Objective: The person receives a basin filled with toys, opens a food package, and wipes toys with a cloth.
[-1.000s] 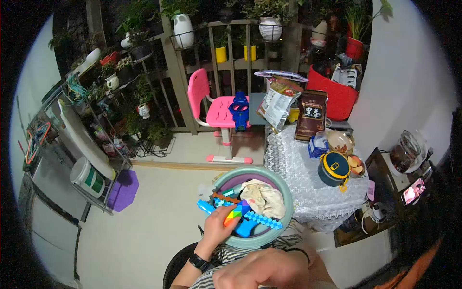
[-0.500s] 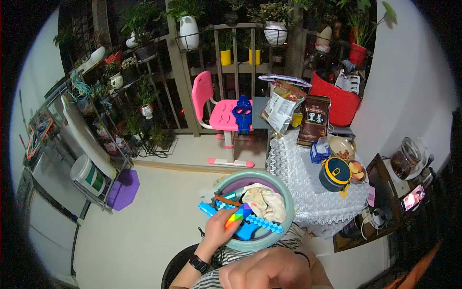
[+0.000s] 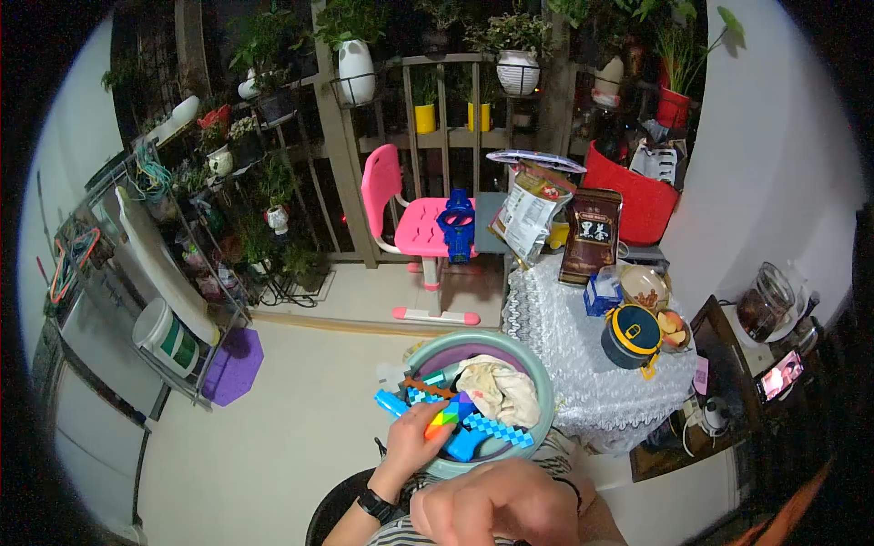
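My left hand point(image 3: 414, 439), with a dark watch on the wrist, is closed around a rainbow-coloured faceted toy point(image 3: 452, 414) over the pale green basin point(image 3: 544, 382). Beneath and around that toy lie a light-blue checkered toy piece point(image 3: 499, 429), a solid blue toy part point(image 3: 465, 444) and a brown piece point(image 3: 421, 388). A stained whitish cloth point(image 3: 499, 389) is bunched on the basin's right side. Close to the camera, my right hand point(image 3: 496, 500) is curled in front of my body. Whatever its fingers may hold is hidden.
A table with a white lace cloth point(image 3: 583, 382) stands right of the basin, bearing snack bags, a dark lidded container point(image 3: 632, 335) and fruit. Ahead is a pink chair point(image 3: 421, 223) with a blue toy point(image 3: 458, 226). A rack with a bucket point(image 3: 167, 335) stands left.
My right hand has shifted slightly left and its fingers have turned a little. My left hand stays on the rainbow-coloured toy. The whole view has dropped slightly in the frame.
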Demonstrator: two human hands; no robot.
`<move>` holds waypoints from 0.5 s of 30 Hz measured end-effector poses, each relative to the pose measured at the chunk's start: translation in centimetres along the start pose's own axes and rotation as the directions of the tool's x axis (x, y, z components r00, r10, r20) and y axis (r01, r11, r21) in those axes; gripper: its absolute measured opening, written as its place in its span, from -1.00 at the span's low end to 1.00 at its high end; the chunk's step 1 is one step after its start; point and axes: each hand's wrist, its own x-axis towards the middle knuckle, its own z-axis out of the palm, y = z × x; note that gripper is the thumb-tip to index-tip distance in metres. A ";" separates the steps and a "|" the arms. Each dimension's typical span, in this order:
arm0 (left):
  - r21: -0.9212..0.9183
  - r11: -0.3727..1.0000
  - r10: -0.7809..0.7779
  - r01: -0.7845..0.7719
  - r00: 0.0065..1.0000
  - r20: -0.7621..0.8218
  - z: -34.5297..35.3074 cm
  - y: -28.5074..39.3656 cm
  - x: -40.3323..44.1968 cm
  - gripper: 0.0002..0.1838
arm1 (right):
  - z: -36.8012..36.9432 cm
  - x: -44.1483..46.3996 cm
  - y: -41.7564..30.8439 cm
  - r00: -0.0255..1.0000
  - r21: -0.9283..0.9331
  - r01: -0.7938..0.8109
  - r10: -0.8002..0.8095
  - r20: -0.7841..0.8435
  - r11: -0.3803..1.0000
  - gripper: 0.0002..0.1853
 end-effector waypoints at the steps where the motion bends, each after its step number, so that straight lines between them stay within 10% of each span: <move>1: 0.000 1.000 0.002 -0.002 1.000 -0.002 0.0 0.0 0.0 -0.60 | -0.2 0.0 0.3 1.000 -0.022 0.007 -0.007 0.001 1.000 -0.51; 15: -0.004 1.000 0.019 -0.019 1.000 0.002 -0.3 0.2 0.1 -0.61 | 0.6 0.3 0.0 0.999 0.118 0.019 -0.014 -0.050 0.993 -0.51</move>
